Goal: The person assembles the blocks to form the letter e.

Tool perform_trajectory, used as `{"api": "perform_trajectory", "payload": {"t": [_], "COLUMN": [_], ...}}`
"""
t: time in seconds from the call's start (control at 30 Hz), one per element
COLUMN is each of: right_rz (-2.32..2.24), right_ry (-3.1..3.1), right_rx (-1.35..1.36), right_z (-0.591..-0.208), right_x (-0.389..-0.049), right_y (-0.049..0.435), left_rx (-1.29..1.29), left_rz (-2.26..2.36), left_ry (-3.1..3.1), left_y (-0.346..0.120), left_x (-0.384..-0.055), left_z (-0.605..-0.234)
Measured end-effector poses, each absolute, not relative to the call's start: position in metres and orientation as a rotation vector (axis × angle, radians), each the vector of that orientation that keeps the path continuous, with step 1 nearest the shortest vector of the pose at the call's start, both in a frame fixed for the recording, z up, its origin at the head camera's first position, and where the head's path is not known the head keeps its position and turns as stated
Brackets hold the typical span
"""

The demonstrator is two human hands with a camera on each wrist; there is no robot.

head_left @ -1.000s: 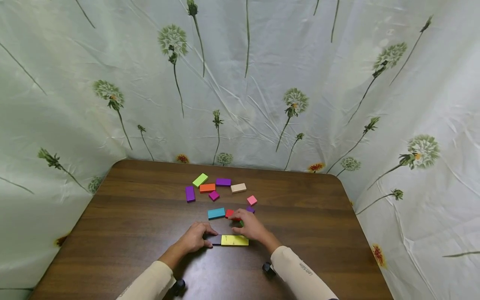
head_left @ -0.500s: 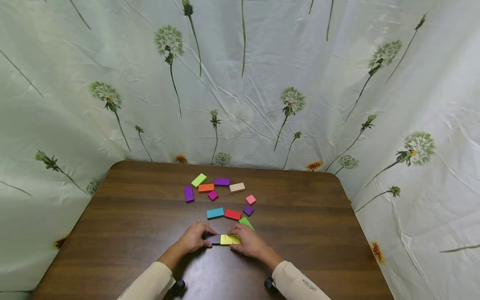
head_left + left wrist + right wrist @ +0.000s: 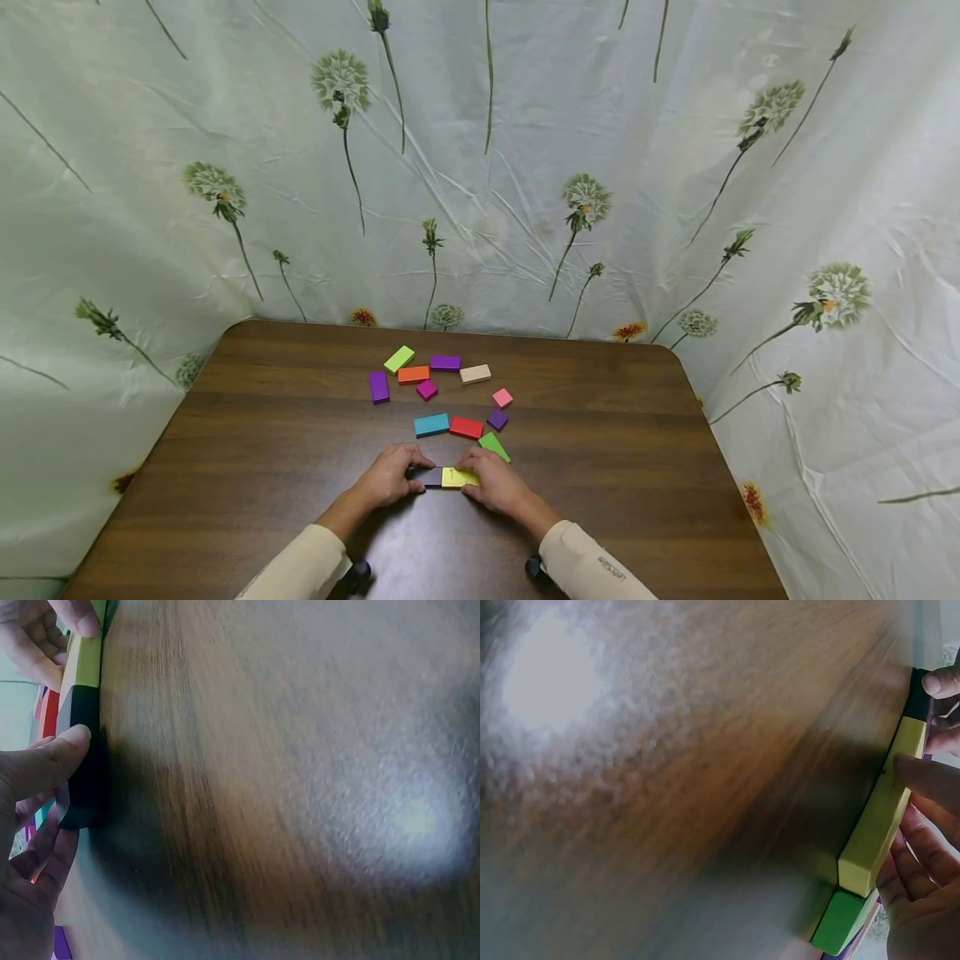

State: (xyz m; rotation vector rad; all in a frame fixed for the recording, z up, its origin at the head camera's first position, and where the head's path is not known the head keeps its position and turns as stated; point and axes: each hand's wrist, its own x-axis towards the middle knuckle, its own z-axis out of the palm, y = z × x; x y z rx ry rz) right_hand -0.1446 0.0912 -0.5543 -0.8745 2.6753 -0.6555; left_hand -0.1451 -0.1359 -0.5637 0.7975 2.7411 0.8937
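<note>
Down comes the right hand (image 3: 497, 482), pinching the yellow rectangular block (image 3: 877, 817)! Left hand (image 3: 386, 477) grips the black rectangular block (image 3: 85, 780): both seem steadied, end to end.

A pale dandelion-print sheet (image 3: 465, 125), possibly a curtain, hangs behind the brown wood-grain table (image 3: 615, 433) catching glare (image 3: 415, 817).

Your right hand (image 3: 497, 483) holds the yellow block (image 3: 456, 478). Your left hand (image 3: 388, 476) holds the dark block (image 3: 432, 477), touching the yellow block's left end. Behind the yellow block are a green block (image 3: 495, 447), a red block (image 3: 467, 428) and a blue block (image 3: 431, 426).
</note>
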Motion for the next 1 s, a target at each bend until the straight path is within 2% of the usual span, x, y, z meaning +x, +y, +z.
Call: {"api": "perform_trajectory", "payload": {"t": [1.0], "right_rz": [-0.629], "right_ry": [2.696], "right_rx": [-0.839], "right_z": [-0.5545], "right_x": [-0.1438], "right_y": [0.0880], "left_rx": [0.856], "left_rz": [0.856], "left_ry": [2.768], "left_y": [-0.1392], "left_x": [-0.1419], "left_z": [-0.5654]}}
